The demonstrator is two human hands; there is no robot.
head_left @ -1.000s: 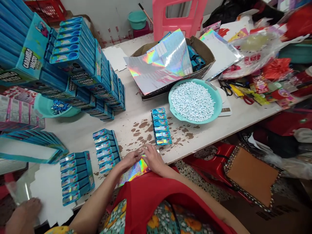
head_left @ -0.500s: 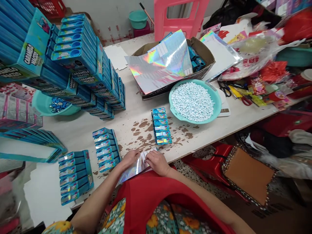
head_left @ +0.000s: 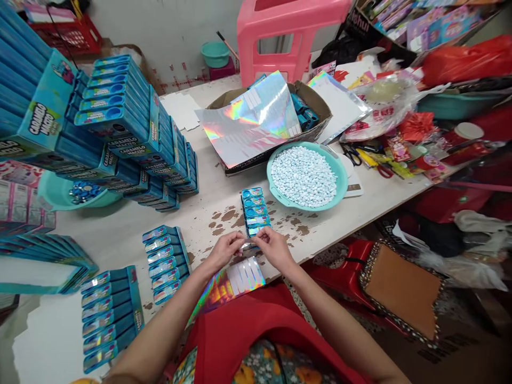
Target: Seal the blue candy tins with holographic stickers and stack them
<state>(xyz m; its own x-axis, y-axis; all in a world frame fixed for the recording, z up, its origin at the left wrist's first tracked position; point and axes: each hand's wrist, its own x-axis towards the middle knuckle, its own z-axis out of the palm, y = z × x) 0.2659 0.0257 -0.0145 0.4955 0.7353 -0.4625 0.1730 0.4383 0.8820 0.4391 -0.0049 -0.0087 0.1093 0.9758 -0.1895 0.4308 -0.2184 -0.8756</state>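
My left hand [head_left: 228, 249] and right hand [head_left: 274, 248] are closed to pinches, a small shiny strip [head_left: 248, 245] held between their fingertips. The rainbow-sheened sheet [head_left: 246, 277] lies just on my side of them; the row of blue packs [head_left: 254, 205] stands just beyond. Uneven pulling could crease the strip, and a careless forward nudge could skew the row or jostle the candy bowl [head_left: 286, 201] past my right hand.

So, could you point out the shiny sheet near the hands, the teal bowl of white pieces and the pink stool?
Shiny sheet [head_left: 232, 285]: head view, near its middle.
Teal bowl [head_left: 341, 176]: head view, rim at picture right.
Pink stool [head_left: 278, 22]: head view, upper side panel.
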